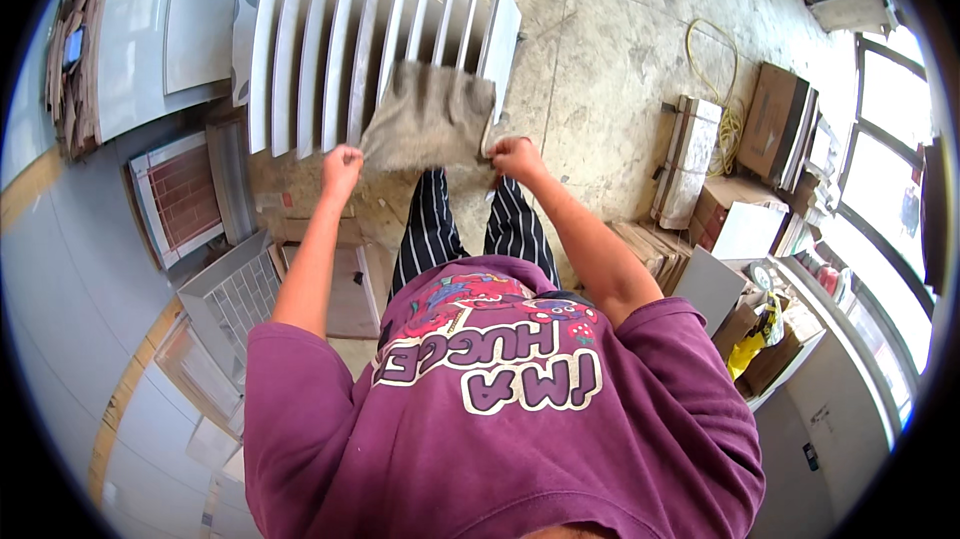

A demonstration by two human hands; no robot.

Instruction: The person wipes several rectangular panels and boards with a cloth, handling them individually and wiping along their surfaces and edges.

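A greyish-brown cloth point(432, 117) is stretched between my two hands, over the near ends of a row of upright pale panels. My left hand point(342, 169) is closed in a pinch at the cloth's lower left corner. Its lower right corner is pinched by my right hand point(517, 159). Several thin white panels point(312, 59) stand side by side in front of me, slightly fanned and spaced apart. The far part of the cloth drapes against the right-hand panels and hides their near ends.
Framed tile samples point(185, 189) lean on the left. To the right are a long taped box point(688, 161), a coiled yellow hose point(730, 129), brown cartons point(770, 124) and a yellow-and-black bag point(757, 339). Concrete floor point(600, 49) extends beyond the panels.
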